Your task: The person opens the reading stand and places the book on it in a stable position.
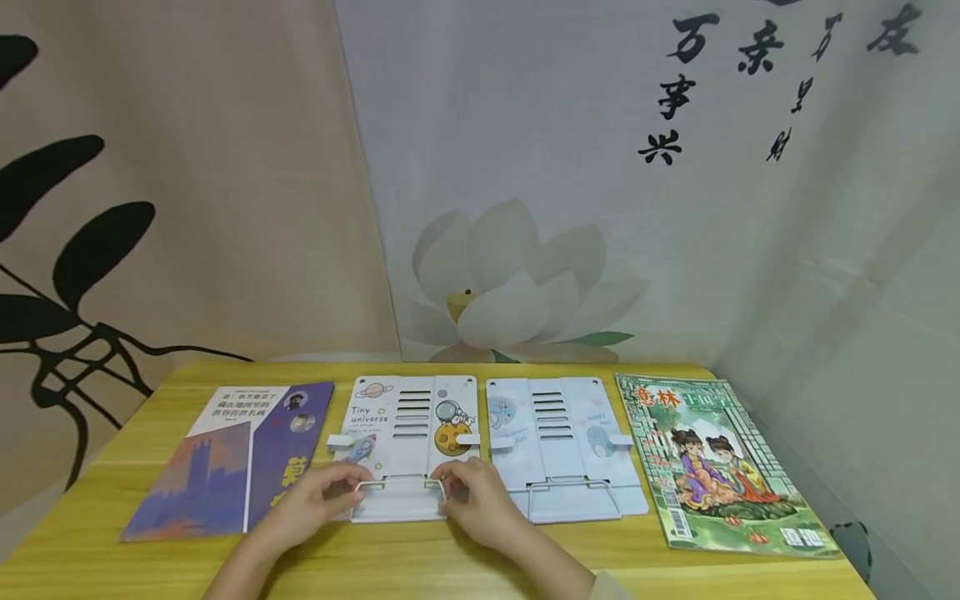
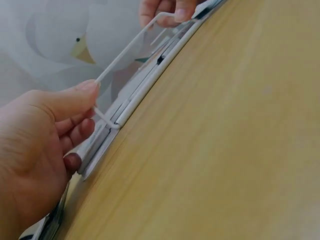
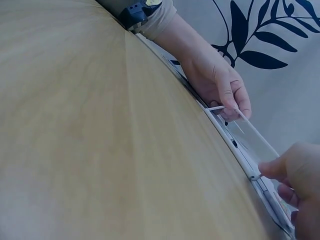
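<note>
In the lower centre of the head view, the left hand and the right hand have each the grip clamped on one side of a white wire bracket. This bracket is tilted up from the lower part of the "Tiny universe" stand, which lies on the tabletop.

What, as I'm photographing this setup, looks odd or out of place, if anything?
Nothing stands out: the purple book, left bookstand, right bookstand and green magazine lie side by side, with no visible spill or damage.
</note>
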`<state>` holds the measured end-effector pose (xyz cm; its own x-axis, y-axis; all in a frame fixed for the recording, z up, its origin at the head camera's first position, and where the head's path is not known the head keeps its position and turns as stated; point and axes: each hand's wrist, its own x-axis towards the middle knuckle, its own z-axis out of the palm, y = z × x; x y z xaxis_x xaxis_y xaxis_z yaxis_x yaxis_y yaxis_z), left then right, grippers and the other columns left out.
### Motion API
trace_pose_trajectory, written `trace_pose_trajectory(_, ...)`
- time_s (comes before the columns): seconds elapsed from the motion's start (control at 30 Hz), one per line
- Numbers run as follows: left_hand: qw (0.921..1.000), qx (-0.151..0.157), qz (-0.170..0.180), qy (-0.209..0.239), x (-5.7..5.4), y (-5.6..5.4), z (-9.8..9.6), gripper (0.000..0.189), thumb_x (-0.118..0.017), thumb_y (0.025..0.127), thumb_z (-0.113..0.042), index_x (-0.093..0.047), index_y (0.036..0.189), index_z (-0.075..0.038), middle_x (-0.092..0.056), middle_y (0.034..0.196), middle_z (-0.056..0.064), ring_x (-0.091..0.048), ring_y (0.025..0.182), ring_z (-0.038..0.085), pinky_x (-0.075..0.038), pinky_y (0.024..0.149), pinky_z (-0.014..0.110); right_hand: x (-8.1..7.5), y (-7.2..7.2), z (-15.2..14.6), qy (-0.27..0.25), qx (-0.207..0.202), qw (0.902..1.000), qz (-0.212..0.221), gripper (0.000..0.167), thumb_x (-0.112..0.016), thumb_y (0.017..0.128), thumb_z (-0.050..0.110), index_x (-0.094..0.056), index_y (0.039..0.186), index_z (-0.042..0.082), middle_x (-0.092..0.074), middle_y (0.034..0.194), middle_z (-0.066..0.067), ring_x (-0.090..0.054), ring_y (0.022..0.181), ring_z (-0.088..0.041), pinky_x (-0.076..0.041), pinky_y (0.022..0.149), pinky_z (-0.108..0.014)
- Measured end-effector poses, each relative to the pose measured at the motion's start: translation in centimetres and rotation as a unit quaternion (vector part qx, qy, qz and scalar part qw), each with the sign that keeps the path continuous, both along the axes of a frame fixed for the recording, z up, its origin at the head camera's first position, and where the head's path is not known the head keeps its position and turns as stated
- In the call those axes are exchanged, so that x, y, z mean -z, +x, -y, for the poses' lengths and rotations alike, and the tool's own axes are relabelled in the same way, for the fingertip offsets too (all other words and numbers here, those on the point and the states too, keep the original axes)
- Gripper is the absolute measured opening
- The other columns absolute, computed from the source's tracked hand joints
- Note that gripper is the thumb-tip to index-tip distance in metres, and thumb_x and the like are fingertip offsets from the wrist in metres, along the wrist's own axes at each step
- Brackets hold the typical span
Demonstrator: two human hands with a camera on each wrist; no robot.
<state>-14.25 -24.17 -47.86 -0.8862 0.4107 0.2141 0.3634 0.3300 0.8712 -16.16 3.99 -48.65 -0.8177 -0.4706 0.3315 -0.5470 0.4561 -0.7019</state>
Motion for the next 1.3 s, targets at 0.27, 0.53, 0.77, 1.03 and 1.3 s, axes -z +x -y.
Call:
trace_pose_trajectory(0.27, 0.9897, -0.137, -0.018, -0.037, -1.6, -0.6, -0.3, 0.02, -0.066, 0.091, -0.013, -0.071, 0.107, -0.003, -0.064, 0.083, 0.0, -0.049, 0.063, 0.01, -0.043, 0.055, 0.026, -2.9, -1.5, -1.2, -0.037, 0.017, 0.9992, 0.001, 0.022, -0.073, 0.084, 0.01, -0.072, 0.106, 0.009, -0.064, 0.084, 0.01, -0.056, 0.081, -0.015, -0.047, 0.073, -0.033)
trace_pose_trajectory(0.53, 0.9629, -0.252, -0.074, -0.061, -2.4, -3.2, -0.2, 0.029, -0.064, 0.094, -0.018, -0.065, 0.118, -0.002, -0.064, 0.096, 0.006, -0.052, 0.08, 0.019, -0.042, 0.063, 0.028, -4.0, -5.6, -2.8, -0.124, 0.128, 0.9837, 0.024, 0.025, -0.072, 0.085, 0.012, -0.071, 0.11, 0.01, -0.068, 0.095, -0.004, -0.055, 0.086, -0.028, -0.044, 0.071, -0.036)
trace_pose_trajectory(0.77, 0.9591, -0.274, -0.041, -0.057, -1.3, -6.3, 0.0, 0.042, -0.064, 0.093, -0.018, -0.056, 0.128, 0.003, -0.055, 0.124, 0.021, -0.05, 0.111, 0.036, -0.041, 0.092, 0.048, -2.8, -8.2, -3.1, -0.121, 0.157, 0.9784, 0.061, 0.033, -0.072, 0.085, 0.009, -0.067, 0.116, 0.001, -0.068, 0.105, -0.01, -0.056, 0.095, -0.033, -0.045, 0.083, -0.043)
trace_pose_trajectory(1.03, 0.9538, -0.293, -0.002, -0.065, -0.1, -8.1, 0.8, 0.048, -0.063, 0.094, -0.021, -0.052, 0.133, 0.004, -0.052, 0.128, 0.024, -0.047, 0.116, 0.037, -0.037, 0.098, 0.05, -0.9, -9.3, -2.8, -0.091, 0.152, 0.9819, 0.068, 0.037, -0.075, 0.082, 0.01, -0.066, 0.117, 0.001, -0.069, 0.106, -0.012, -0.059, 0.103, -0.032, -0.045, 0.092, -0.047)
trace_pose_trajectory(1.3, 0.9587, -0.27, 0.002, -0.09, 0.8, -8.3, 0.9, 0.046, -0.063, 0.093, -0.019, -0.053, 0.132, 0.004, -0.053, 0.129, 0.027, -0.044, 0.123, 0.042, -0.033, 0.102, 0.054, 0.0, -9.5, -2.4, -0.021, 0.176, 0.9832, 0.042, 0.035, -0.079, 0.078, 0.019, -0.072, 0.111, 0.01, -0.07, 0.106, -0.002, -0.054, 0.108, -0.031, -0.03, 0.099, -0.055)
